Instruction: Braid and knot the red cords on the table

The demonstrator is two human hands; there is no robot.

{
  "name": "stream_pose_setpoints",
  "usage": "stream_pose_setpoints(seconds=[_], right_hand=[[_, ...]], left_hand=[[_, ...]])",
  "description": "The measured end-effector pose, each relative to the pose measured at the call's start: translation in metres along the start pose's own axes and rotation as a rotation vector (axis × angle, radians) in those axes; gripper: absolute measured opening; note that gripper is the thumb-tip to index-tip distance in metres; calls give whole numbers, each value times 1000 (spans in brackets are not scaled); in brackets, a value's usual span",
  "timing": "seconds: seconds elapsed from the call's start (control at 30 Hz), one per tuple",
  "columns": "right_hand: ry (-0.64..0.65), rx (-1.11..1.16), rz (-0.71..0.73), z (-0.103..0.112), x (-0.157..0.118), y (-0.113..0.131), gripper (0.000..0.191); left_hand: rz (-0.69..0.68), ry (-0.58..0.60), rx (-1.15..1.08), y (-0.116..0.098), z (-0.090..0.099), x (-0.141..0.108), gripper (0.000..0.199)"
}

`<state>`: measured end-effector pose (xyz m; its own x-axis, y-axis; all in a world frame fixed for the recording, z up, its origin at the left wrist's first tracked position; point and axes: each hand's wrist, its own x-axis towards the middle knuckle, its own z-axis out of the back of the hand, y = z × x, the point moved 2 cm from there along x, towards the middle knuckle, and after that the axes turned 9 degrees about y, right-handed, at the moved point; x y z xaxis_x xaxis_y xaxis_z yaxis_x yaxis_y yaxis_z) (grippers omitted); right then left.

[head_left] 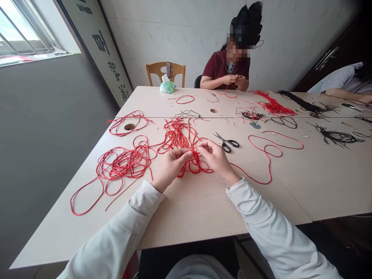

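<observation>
**Red cord pinched between both hands above the worktop's near edge**

A bundle of thin, twisted red cords is spread across the pale wood-grain worktop, set back from the middle of the near edge, with its fuller part fanned toward the far edge. At its gathered near part, cord is pinched between the thumb and forefinger of the left hand. The fingertips of the right hand are brought together just beside that point, and cord appears to be pinched there too; which strand is gripped by each hand cannot be told.

For a neat result, the gathered point is best steadied by the left pinch while small, even pulls are made from the right. Tension should be matched on both sides, since slack may be left in one loop otherwise. Strands are best separated before being tightened, as a snag within the bundle seems the likeliest fault.

The loose coil of smooth red cord toward the left edge should be left clear of the forearm. The black-handled metal scissors, laid beyond the right hand toward the far edge, are within easy reach.
</observation>
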<state>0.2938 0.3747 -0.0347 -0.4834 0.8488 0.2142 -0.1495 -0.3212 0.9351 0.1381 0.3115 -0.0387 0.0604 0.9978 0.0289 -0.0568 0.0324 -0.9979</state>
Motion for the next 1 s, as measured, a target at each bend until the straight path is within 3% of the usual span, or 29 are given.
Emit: stream_pose_setpoints(seconds=[0.1,0.2,0.33,0.63,0.87,1.0], right_hand=[[-143,-263,167,-1,-7,11,10],[-60,-423,277,-9,-11,17,5],[-69,-542,274,-15,-11,15,7],[-145,-652,281,-16,-12,14,7],[-39,-650,412,-19,-11,21,13],[-40,-465,327,-13,-9,19,4]], left_hand=[[0,-60,13,-1,-1,0,38],[-12,-122,55,-4,-2,-1,37],[-15,-135,105,-4,-4,-2,34],[-249,-162,373,-5,-3,-4,22],[-26,-21,-149,6,-2,1,32],[-34,-51,-142,5,1,2,32]])
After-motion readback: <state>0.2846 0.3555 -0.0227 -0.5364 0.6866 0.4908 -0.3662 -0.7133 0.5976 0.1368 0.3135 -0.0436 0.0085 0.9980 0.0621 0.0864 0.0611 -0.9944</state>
